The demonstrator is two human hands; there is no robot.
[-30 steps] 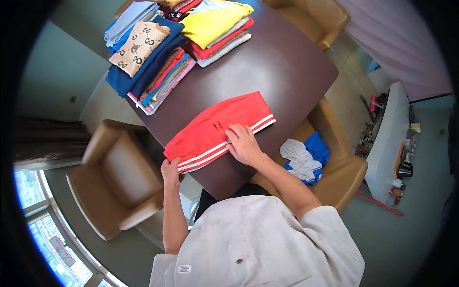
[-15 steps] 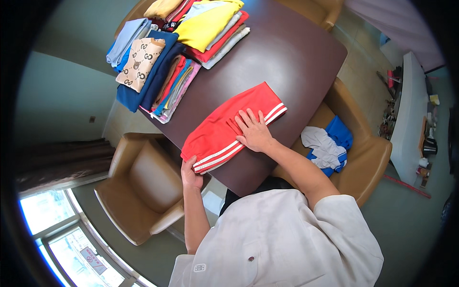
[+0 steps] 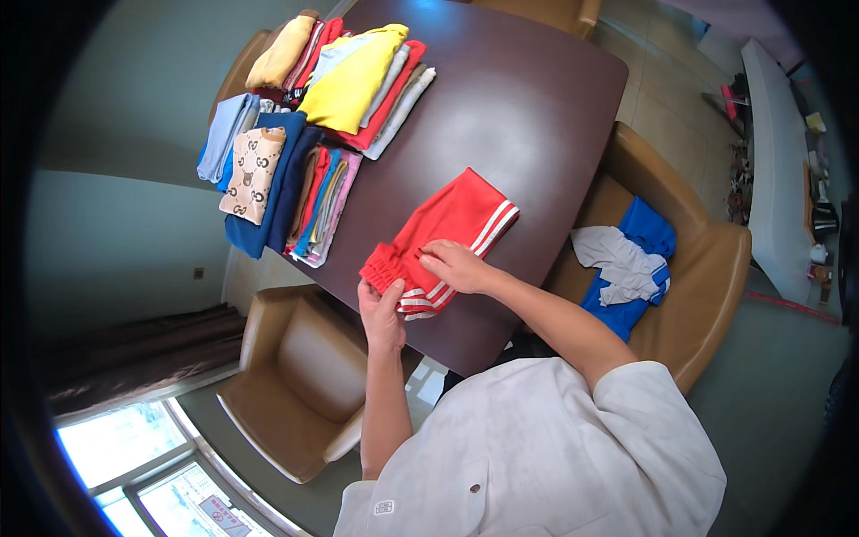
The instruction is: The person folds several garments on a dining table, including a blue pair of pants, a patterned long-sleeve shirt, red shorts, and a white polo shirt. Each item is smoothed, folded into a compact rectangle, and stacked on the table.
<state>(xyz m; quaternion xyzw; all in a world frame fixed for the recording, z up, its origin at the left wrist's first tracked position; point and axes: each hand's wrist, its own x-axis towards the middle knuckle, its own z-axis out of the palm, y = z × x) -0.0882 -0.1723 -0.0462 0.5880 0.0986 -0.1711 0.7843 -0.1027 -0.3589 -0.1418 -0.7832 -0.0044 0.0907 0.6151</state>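
Observation:
Red trousers (image 3: 456, 208) with white side stripes lie folded lengthwise near the table's front edge. Their gathered elastic waistband (image 3: 383, 267) is turned up at the near left end. My left hand (image 3: 385, 315) grips that end, its thumb on top and the other fingers partly hidden under the cloth. Over the middle of the trousers, my right hand (image 3: 456, 268) has its fingers bent and pinched on the red fabric.
Stacks of folded clothes, among them a yellow garment (image 3: 353, 85) and a beige patterned one (image 3: 253, 174), stand on the dark table's (image 3: 537, 80) far left. Blue and grey clothes (image 3: 626, 259) lie on the right-hand tan chair (image 3: 707, 286). Another tan chair (image 3: 304, 385) stands at left.
The waistband end has been lifted and folded over toward the middle, making the trousers shorter. My right hand has gone from lying flat to pinching cloth farther left. The view has shifted slightly.

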